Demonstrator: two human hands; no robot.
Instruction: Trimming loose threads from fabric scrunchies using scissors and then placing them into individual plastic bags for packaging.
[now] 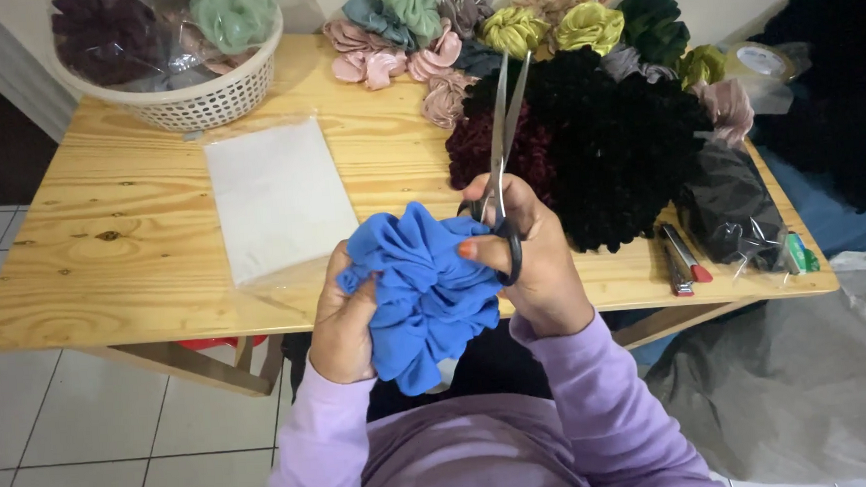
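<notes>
Gripping a blue scrunchie (421, 294) closed-fisted, the left hand (343, 324); right hand (534, 262) fingers clasp scissors (501, 159), blades slightly apart toward twelve o'clock above the worktop (122, 242).

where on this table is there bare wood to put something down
Bare wood runs along the table's left side, between the white basket and the front edge, left of the flat clear bag. A narrower strip lies behind that bag. The right half is crowded with scrunchies.

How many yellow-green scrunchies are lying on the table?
3. Two lie side by side at the far edge of the table: one and one. A third lies further right, beside the tape roll. More may be hidden under the pile.
</notes>
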